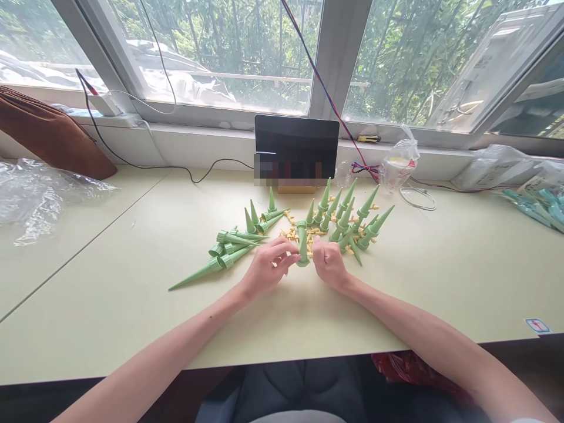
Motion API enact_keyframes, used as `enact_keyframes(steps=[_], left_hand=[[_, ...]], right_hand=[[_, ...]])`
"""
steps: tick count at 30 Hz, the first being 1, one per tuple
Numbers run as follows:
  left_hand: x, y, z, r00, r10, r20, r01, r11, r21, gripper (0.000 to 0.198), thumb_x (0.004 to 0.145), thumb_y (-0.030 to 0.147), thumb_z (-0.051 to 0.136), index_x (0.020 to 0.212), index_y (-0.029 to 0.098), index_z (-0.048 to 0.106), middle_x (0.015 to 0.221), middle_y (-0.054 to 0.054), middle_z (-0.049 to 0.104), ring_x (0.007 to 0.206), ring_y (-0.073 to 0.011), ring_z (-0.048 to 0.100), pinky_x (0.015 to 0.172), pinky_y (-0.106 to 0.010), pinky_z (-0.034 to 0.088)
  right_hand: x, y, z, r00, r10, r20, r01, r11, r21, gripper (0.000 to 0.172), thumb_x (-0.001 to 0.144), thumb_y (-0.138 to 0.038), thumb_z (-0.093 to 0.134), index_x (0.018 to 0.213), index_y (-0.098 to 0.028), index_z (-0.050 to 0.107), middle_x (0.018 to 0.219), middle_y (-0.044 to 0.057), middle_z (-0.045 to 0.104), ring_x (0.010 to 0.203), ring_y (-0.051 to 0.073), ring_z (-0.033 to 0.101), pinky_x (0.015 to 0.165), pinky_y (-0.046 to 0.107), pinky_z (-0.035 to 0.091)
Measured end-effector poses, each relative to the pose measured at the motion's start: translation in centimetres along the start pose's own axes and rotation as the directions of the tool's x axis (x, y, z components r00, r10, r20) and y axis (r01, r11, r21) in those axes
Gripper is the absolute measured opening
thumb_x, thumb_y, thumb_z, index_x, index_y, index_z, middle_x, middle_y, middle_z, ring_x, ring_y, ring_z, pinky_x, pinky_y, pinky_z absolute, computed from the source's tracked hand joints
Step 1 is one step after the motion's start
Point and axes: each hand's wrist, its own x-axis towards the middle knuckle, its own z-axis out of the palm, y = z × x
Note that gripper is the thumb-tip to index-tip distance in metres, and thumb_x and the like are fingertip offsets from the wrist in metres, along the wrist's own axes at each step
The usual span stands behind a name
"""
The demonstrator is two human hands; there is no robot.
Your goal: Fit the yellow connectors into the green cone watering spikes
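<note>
A green plastic watering spike (303, 249) stands point up between my hands, cap end down, near the middle of the table. My left hand (274, 261) pinches its lower left side with thumb and fingertips. Close against the spike's right side, my right hand (329, 261) is closed with fingers curled. A bit of yellow shows between that hand and the spike; what the fingers hold is hidden. Just behind lies a pile of small yellow valve pieces (291, 235). More green spikes (233, 247) lie or stand to the left. At right, several spikes (346, 217) stand with yellow valves attached.
A dark tablet (296, 147) on a small stand is at the back by the window. Right of it are a bagged cup (398, 167) and coiled wires (365, 170). Clear plastic bags (39, 194) and a brown bag (48, 132) sit at left; teal items (535, 205) lie far right.
</note>
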Motion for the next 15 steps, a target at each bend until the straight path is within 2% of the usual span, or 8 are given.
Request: enact_keyframes(steps=[8, 12, 15], left_hand=[[0.09, 0.54, -0.18, 0.988, -0.135, 0.07, 0.144, 0.981, -0.132, 0.028, 0.091, 0.037, 0.062, 0.073, 0.014, 0.062, 0.069, 0.001, 0.049, 0.051, -0.0062, 0.05, 0.044, -0.019, 0.045], [0.07, 0.69, -0.47, 0.957, -0.249, 0.15, 0.276, 0.941, -0.197, 0.033, 0.09, 0.042, 0.062, 0.073, 0.014, 0.058, 0.053, 0.004, 0.049, 0.046, -0.0077, 0.049, 0.045, -0.02, 0.041], [0.04, 0.87, -0.66, 0.928, -0.313, 0.204, 0.352, 0.914, -0.201, 0.036, 0.089, 0.046, 0.062, 0.072, 0.014, 0.057, 0.05, 0.003, 0.053, 0.044, -0.0083, 0.05, 0.047, -0.021, 0.041]], right_hand=[[-0.28, 0.17, 0.18, 0.987, -0.156, 0.028, 0.158, 0.984, -0.084, 0.05, 0.106, -0.03, 0.02, 0.057, -0.022, 0.012, 0.044, -0.006, 0.021, 0.041, 0.009, 0.018, 0.044, 0.027, 0.024], [-0.28, 0.21, 0.14, 0.972, -0.23, 0.04, 0.234, 0.965, -0.119, 0.053, 0.106, -0.027, 0.02, 0.054, -0.022, 0.014, 0.044, -0.006, 0.023, 0.04, 0.008, 0.018, 0.044, 0.027, 0.022], [-0.34, 0.31, 0.06, 0.953, -0.301, 0.04, 0.303, 0.942, -0.141, 0.055, 0.106, -0.025, 0.021, 0.051, -0.021, 0.017, 0.044, -0.005, 0.025, 0.041, 0.008, 0.019, 0.044, 0.027, 0.021]])
